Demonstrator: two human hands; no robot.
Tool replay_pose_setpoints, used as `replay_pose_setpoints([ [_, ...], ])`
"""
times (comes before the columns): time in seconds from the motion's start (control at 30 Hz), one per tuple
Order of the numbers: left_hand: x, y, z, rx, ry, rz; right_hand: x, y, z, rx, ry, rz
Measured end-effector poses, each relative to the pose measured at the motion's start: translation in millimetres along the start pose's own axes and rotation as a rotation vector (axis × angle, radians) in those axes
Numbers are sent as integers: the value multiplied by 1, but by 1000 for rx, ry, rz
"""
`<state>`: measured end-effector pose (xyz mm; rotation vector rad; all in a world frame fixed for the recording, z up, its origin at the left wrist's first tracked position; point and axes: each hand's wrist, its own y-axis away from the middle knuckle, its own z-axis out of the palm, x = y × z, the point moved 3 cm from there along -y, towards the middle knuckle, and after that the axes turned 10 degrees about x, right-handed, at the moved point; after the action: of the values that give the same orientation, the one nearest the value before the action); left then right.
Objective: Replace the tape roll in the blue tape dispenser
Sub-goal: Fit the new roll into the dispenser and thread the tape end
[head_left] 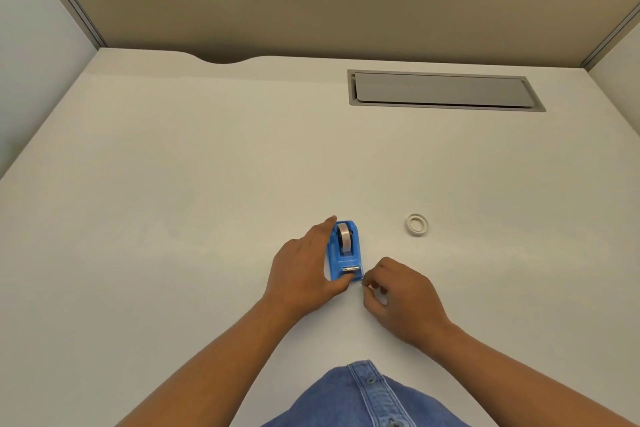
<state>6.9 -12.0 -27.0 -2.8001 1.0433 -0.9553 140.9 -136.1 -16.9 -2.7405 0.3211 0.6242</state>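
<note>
The blue tape dispenser (345, 251) is seen standing on the white surface (173, 184), its long axis running away from the person, with the cutter end nearest the body and the roll end farthest. A tape roll (344, 237) is seated upright in the dispenser's well. The left hand (304, 262) is laid along the dispenser's left side, fingers stretched toward the far end and the thumb pressed at the near end by the cutter; its grip is closed on the dispenser, which is steadied rather than lifted. The right hand (403, 295) is held just beside the dispenser's near right corner, fingers curled in a pinch; whether a tape end is held there cannot be told. A second ring (416, 225), white and lying flat, is found well to the right of the dispenser and apart from both hands. Being on the dispenser's right, it is judged nearer to the right hand, which would be better placed to reach it.
</note>
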Motion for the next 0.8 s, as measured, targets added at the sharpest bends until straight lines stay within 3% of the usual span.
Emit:
replay_pose_setpoints([
  [0.1,0,-1,1,7,-1,14,10,2,2,-3,-186,285],
  [0.17,-1,-2,1,16,4,26,10,0,4,-9,-283,344],
  [0.8,13,-7,-6,-38,-66,-1,10,-9,9,47,-292,391],
])
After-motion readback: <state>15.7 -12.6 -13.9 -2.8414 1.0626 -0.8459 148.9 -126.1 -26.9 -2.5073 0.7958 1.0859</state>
